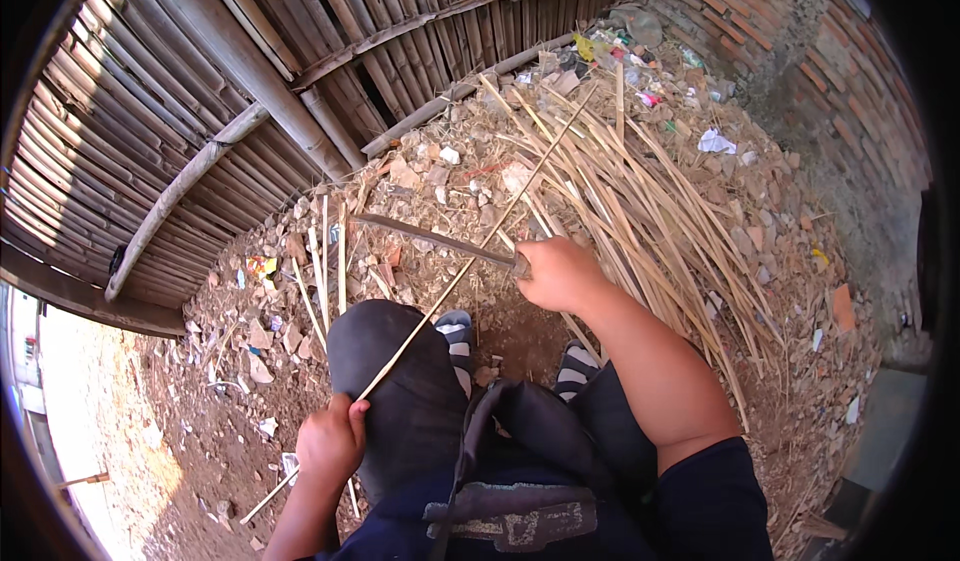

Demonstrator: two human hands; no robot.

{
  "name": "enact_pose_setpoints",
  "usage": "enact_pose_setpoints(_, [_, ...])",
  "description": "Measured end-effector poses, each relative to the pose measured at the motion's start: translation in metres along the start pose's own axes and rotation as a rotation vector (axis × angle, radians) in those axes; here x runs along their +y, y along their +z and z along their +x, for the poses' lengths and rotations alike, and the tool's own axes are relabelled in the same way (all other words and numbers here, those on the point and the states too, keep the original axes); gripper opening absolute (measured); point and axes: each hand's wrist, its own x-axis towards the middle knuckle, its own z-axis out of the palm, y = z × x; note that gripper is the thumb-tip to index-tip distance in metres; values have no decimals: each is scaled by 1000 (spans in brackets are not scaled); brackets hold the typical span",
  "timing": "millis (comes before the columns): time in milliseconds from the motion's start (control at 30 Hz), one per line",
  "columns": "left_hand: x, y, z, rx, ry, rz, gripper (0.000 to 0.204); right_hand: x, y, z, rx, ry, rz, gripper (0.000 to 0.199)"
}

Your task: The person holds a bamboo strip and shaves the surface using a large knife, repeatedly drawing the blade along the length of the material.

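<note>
My left hand (332, 441) is closed round a long, thin bamboo strip (425, 319) beside my left knee. The strip slants from below that hand, over my dark trouser leg, up to the far right. My right hand (562, 274) grips the handle of a long, narrow knife (430, 237). Its dark blade points left and crosses the strip in front of my knees; whether the two touch I cannot tell. To the right of my right hand lies a loose pile of pale bamboo strips (650, 231) on the ground.
A bamboo wall (230, 81) with thick poles stands at the far left. At the right rises a brick wall (840, 111). Stones, straw and litter, including a white scrap (716, 142), cover the ground. Several short strips (341, 261) lie beyond my left knee.
</note>
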Motion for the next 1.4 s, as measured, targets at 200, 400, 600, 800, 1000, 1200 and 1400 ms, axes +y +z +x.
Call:
enact_pose_setpoints(200, [1, 4, 0, 28, -4, 20, 36, 16, 3, 15, -32, 84, 104, 33])
enact_pose_setpoints(400, [0, 3, -2, -3, -10, 18, 36, -18, -7, -6, -170, -43, -32, 37])
enact_pose_setpoints(600, [3, 4, 1, 60, 18, 18, 37, 21, 13, 12, -96, -42, 113, 32])
enact_pose_setpoints(800, [0, 6, -8, 41, 29, 49, 36, 1, 0, 7, -160, -13, 23, 30])
enact_pose_setpoints(1000, [5, 0, -1, 39, -9, 71, 37, 6, -1, 5, -32, -30, -8, 35])
enact_pose_setpoints(1200, [3, 9, 1, 68, 30, 61, 38, 40, 8, 26, -86, 63, 141, 39])
enact_pose_setpoints(1400, [4, -1, -1, 43, 8, 67, 38, 27, -10, 14, -55, 97, 74, 36])
